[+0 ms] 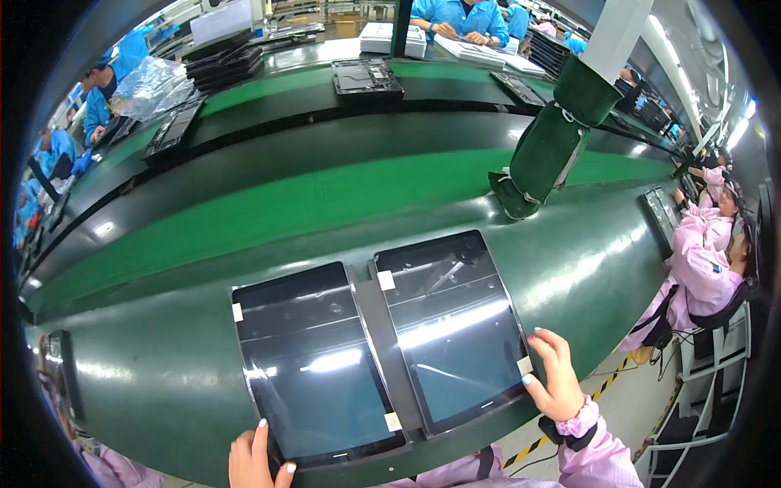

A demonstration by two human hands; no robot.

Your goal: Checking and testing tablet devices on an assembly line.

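Observation:
Two black glossy tablets lie side by side, face up, on the green worktop, each with small pale tape tabs at its edges. Beside the lower left corner of the left tablet (317, 390) is my left hand (252, 459); its index finger and thumb are apart at the corner. My right hand (556, 378) touches the right edge of the right tablet (455, 342), fingers spread and thumb by a tape tab (524, 366). Between the tablets runs a dark grey strip (389, 346). Part of my left hand falls outside the picture.
A post wrapped in green cloth (543, 150) rises from the bench at the right. Beyond a green belt (268, 203), opened devices such as this one (366, 79) lie on the far line. Workers in blue sit opposite; people in pink (700, 252) sit to the right.

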